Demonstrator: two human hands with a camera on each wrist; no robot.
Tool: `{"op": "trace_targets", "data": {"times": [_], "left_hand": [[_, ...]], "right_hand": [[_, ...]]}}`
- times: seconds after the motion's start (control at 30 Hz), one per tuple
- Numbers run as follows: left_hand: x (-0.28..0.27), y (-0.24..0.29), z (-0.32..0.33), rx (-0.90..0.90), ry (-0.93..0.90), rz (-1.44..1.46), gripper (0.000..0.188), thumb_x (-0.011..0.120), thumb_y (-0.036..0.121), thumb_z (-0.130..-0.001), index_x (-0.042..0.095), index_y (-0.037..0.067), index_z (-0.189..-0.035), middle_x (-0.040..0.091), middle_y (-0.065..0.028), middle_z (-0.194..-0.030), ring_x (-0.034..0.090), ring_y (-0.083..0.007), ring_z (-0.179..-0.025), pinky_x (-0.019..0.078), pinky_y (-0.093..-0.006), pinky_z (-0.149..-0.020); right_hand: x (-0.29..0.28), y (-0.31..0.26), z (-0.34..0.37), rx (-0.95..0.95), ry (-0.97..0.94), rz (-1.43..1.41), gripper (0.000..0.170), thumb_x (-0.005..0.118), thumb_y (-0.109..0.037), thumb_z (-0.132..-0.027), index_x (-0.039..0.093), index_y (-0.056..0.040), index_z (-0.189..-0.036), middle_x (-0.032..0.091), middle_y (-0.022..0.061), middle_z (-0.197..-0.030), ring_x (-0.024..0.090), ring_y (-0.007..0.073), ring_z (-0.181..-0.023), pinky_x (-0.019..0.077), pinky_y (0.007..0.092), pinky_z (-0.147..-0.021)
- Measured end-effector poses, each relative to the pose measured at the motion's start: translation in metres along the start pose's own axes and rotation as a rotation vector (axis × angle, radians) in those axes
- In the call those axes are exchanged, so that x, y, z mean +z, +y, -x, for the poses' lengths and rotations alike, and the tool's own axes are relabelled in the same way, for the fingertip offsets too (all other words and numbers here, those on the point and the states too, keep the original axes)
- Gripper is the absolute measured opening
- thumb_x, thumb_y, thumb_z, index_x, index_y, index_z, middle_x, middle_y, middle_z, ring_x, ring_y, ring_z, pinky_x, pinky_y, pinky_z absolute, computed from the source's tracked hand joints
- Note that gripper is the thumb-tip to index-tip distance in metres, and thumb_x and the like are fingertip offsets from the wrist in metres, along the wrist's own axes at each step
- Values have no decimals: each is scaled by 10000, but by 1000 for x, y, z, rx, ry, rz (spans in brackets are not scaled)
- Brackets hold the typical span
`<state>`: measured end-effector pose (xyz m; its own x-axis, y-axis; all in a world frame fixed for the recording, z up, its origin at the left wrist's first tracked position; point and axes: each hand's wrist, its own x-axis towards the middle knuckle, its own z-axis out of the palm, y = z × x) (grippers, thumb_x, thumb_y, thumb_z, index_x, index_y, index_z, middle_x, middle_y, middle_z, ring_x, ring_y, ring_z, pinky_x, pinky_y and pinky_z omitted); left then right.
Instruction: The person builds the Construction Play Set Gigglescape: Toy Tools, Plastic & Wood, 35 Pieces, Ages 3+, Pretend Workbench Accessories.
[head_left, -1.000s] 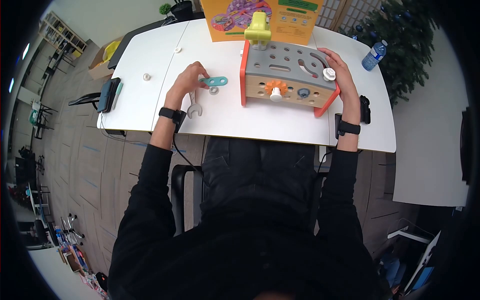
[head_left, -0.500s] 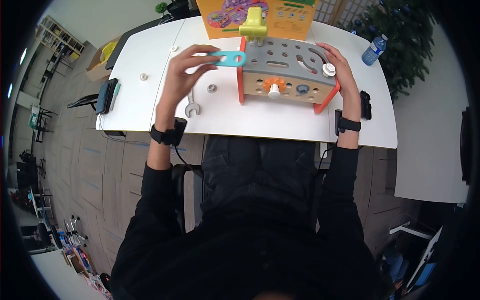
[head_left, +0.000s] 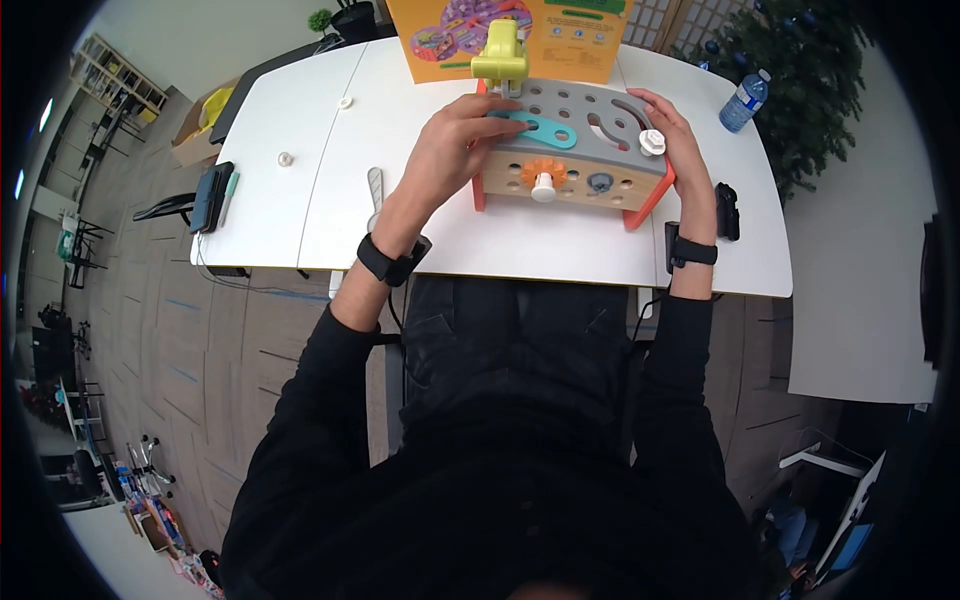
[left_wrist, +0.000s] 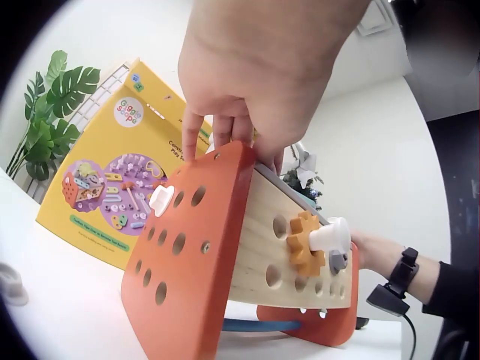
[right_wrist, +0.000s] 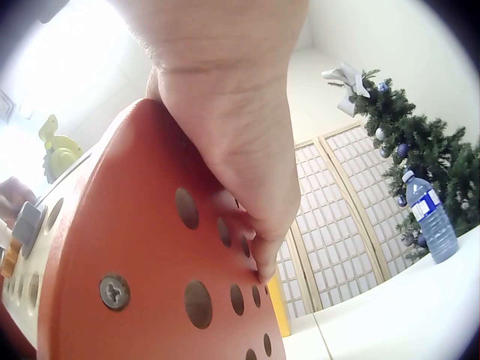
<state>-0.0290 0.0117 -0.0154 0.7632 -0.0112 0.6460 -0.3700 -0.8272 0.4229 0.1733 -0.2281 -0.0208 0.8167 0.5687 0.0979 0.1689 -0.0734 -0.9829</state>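
Observation:
A wooden toy workbench with a grey perforated top [head_left: 565,104] and red end panels [left_wrist: 196,247] stands on the white table. My left hand [head_left: 447,150] pinches one end of a teal strip with holes [head_left: 550,132], which lies at or just over the grey top near its left front. The pinch itself is hidden in the left wrist view. My right hand [head_left: 690,150] rests against the bench's right end panel [right_wrist: 165,247], fingers along its outer side. An orange gear [head_left: 543,174] with a white bolt [head_left: 543,190] is on the wooden front.
A yellow-green piece [head_left: 501,58] stands on the bench's back left, before a yellow box [left_wrist: 97,187]. A wrench [head_left: 375,187] lies left of my left hand. Small white pieces [head_left: 285,159] and a phone [head_left: 211,197] are further left; a bottle [head_left: 745,101] stands right.
My left hand has picked the teal strip up off the table and carried it right to the top of the bench. My right hand has stayed at the right end.

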Motion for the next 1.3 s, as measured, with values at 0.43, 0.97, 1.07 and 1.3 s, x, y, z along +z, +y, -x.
{"op": "trace_targets", "data": {"times": [0.43,0.97,1.07,1.3], "left_hand": [[3,2,-2,-91,40,-38,421,539,-139,-737,741,85,-1031,653,-140,-1073,645,-290,-972,553,-350,-834],[1,3,0,-88,33,-93,452,528,-145,-742,730,85,-1074,653,-132,-1097,636,-282,-972,533,-366,-855],[1,0,0,-80,55,-41,413,536,-144,-762,730,70,-1058,653,-126,-1064,638,-273,-974,530,-362,-843],[-46,-23,12,-160,246,-18,282,535,-135,-800,734,34,-909,661,-73,-992,653,-176,-918,517,-285,-776]], "right_hand": [[1,-1,1,14,8,-1,317,431,-179,-1000,623,-108,-1243,615,60,-1205,573,144,-1086,440,261,-939],[0,1,0,-1,8,2,320,435,-180,-999,619,-104,-1250,624,63,-1186,579,142,-1071,446,255,-932],[-1,2,-1,3,4,-8,321,435,-182,-999,620,-106,-1250,623,63,-1188,579,143,-1070,446,253,-931],[0,0,0,4,-11,-15,321,436,-178,-998,619,-104,-1251,624,60,-1186,577,135,-1068,445,252,-925]]}}
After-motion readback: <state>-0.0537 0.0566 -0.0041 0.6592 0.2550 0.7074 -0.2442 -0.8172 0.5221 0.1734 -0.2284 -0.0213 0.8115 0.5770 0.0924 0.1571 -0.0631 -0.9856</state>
